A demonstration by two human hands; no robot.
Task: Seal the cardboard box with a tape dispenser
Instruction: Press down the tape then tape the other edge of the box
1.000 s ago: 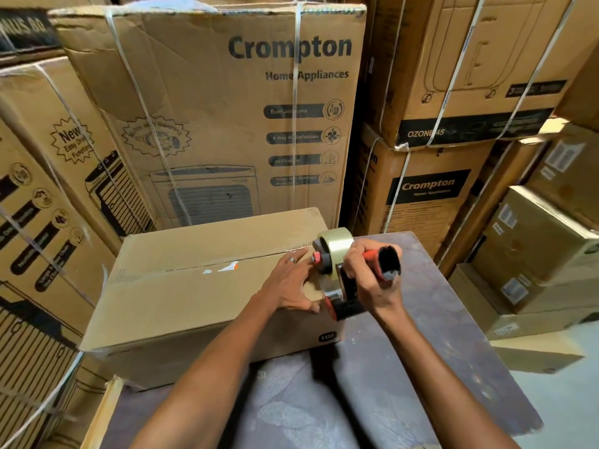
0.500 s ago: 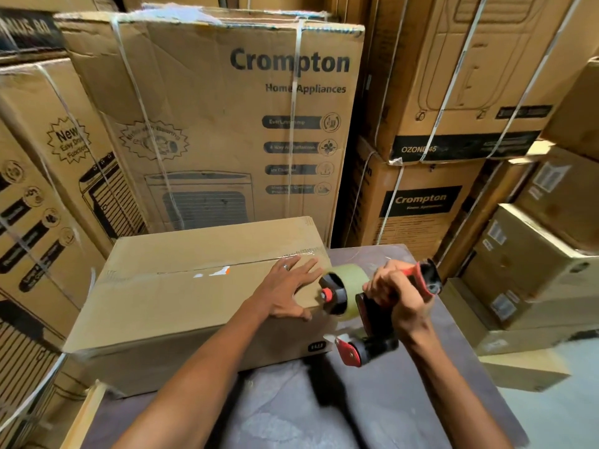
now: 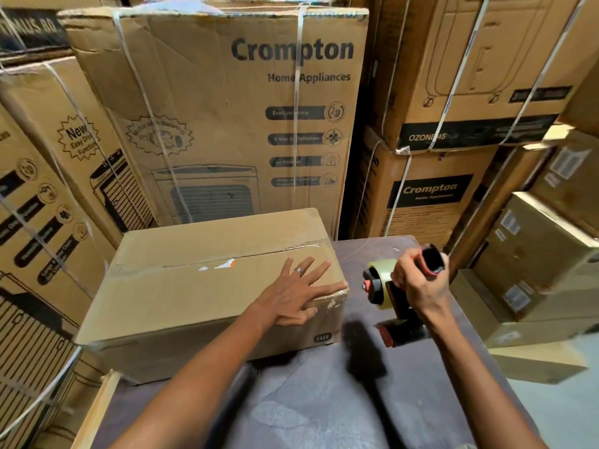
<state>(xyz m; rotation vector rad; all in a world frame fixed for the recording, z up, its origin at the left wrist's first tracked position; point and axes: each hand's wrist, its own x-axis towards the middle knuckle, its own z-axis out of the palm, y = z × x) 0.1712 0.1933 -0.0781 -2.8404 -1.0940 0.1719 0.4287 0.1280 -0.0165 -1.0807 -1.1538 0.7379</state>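
A plain cardboard box (image 3: pixel 181 293) lies on the dark table (image 3: pixel 324 400), its top flaps closed along a centre seam with clear tape on it. My left hand (image 3: pixel 298 291) rests flat on the box's right end, fingers spread, thumb over the near edge. My right hand (image 3: pixel 418 283) grips the red and black handle of a tape dispenser (image 3: pixel 392 303) with a roll of clear tape. The dispenser hangs above the table to the right of the box, a short gap from it.
Tall strapped Crompton appliance cartons (image 3: pixel 227 118) stand right behind and left of the table. More stacked cartons (image 3: pixel 453 92) fill the right side, with smaller boxes (image 3: pixel 534 270) by the table's right edge. Pale floor (image 3: pixel 557 413) shows at the lower right.
My right hand has pulled the tape dispenser off the box's right end and out to the right over the table. My left hand has stayed on the box and spread flat.
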